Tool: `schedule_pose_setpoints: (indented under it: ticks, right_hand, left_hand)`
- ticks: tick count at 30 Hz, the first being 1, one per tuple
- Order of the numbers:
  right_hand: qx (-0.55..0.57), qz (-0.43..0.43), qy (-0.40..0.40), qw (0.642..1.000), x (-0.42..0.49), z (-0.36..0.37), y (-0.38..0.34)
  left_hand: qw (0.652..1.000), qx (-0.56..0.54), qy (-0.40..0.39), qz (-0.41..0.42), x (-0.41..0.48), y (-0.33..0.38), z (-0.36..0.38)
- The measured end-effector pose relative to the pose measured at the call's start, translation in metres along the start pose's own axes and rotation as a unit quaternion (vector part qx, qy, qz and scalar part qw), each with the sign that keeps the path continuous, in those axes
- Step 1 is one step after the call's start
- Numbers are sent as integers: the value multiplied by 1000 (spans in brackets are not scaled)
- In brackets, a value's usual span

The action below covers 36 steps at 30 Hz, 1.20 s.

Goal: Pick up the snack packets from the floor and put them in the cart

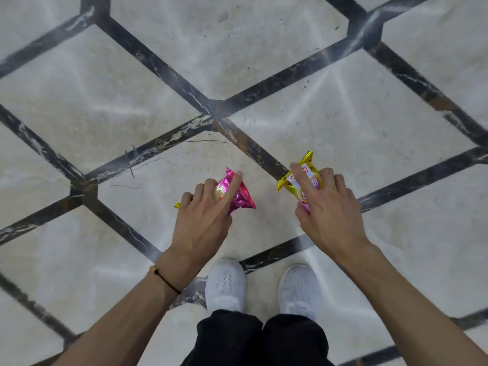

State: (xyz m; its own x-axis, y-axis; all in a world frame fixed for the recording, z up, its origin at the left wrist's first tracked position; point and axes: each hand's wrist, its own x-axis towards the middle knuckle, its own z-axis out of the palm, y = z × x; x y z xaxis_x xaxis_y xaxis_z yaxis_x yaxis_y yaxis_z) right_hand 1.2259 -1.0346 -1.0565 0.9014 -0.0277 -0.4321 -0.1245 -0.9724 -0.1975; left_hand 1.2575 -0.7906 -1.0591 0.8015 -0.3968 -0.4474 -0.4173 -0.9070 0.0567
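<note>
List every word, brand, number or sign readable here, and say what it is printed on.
None can be read.
Yellow packet in the right hand: a white label with red and pink print, too blurred to read.
Magenta packet in the left hand: a round pale emblem, no legible text.
Floor: no signs or markings.

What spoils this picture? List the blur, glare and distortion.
Head view: the floor is smeared by motion blur, with streaky glare fanning across the pale tiles; the wide lens bends the dark tile lines toward the edges. The left hand on the pink packet, the right hand on the yellow packet and the shoes stay fairly sharp.
</note>
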Motion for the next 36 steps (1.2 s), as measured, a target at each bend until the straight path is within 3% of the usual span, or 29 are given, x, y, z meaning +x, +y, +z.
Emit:
schedule_pose_setpoints:
  ticks: [12, 27, 36]
  right_hand:
    - [76, 72, 45, 993, -129, -217, -49]
    - [129, 127, 124, 976, -261, -540, -128]
    - [134, 148, 189, 961, -327, -666, -134]
  left_hand:
    - [986, -94, 83, -114, -105, 44, -233]
    - [966, -144, 160, -144, -214, 77, -580]
    - [959, -136, 177, -176, -293, 85, -700]
